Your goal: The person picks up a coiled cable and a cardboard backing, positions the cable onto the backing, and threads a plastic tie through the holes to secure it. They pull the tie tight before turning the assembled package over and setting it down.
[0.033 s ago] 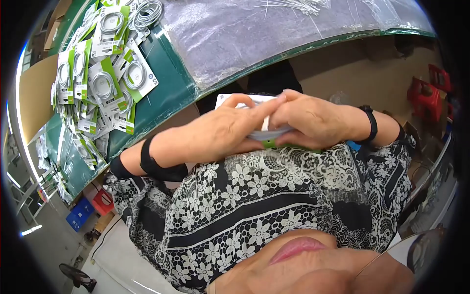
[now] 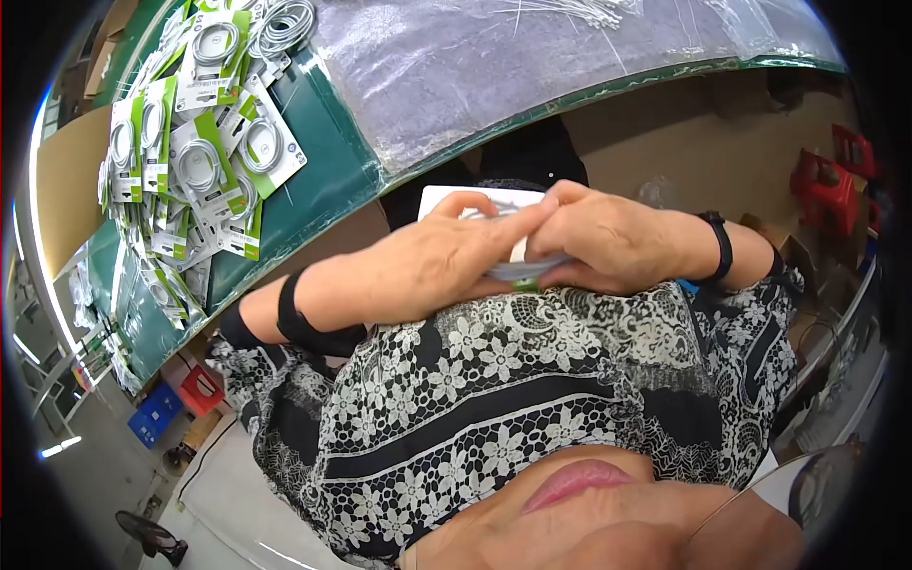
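Observation:
Close to my chest I hold a white and green packaging card [image 2: 435, 199] with a coiled grey-white cable [image 2: 534, 270] on it. My left hand [image 2: 439, 256] is closed on the card's left side, its fingers over the coil. My right hand [image 2: 603, 237] is closed at the right side of the coil, its fingertips meeting those of my left. A short pale strip shows between the two hands. The fingers hide much of the card and the cable, and what the right fingertips pinch cannot be made out.
On the green table [image 2: 328, 142] at the left lies a heap of carded cables [image 2: 199, 166], with loose coils [image 2: 285, 27] behind it. Thin white ties [image 2: 579, 11] lie on the plastic-covered grey mat [image 2: 456, 81]. Red stools [image 2: 822, 195] stand at the far right.
Both hands have shifted slightly downward. The card has tilted a little, showing more of its white upper edge and less green below.

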{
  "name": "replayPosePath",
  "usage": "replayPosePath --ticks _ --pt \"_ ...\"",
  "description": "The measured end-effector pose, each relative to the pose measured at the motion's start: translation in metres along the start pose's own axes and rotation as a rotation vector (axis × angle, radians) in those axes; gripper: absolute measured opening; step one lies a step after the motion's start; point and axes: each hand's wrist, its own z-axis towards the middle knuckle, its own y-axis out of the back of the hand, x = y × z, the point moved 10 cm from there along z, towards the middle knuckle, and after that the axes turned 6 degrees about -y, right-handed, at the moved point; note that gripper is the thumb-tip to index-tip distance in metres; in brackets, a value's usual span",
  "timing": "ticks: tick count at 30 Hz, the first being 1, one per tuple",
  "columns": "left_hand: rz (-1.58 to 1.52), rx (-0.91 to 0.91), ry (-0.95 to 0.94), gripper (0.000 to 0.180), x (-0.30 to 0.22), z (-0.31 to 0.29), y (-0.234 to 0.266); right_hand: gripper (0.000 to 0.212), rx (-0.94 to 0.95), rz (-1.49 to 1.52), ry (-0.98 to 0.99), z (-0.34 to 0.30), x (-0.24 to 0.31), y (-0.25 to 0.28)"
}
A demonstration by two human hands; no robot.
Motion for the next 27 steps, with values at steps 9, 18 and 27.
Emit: replayPosePath --ticks 9,18,27 --pt "-0.077 -0.402 0.23 0.049 0.044 0.003 0.071 0.016 -0.28 -0.216 -0.163 0.039 -0.05 0.062" --pt "-0.396 -0.472 0.257 0.038 0.087 -0.031 0.027 0.009 -0.667 -0.345 0.152 0.028 -0.003 0.107" --pt "-1.027 -1.04 -0.128 0.031 0.112 -0.011 0.053 0.016 -0.543 -0.795 0.162 0.041 -0.004 0.073"
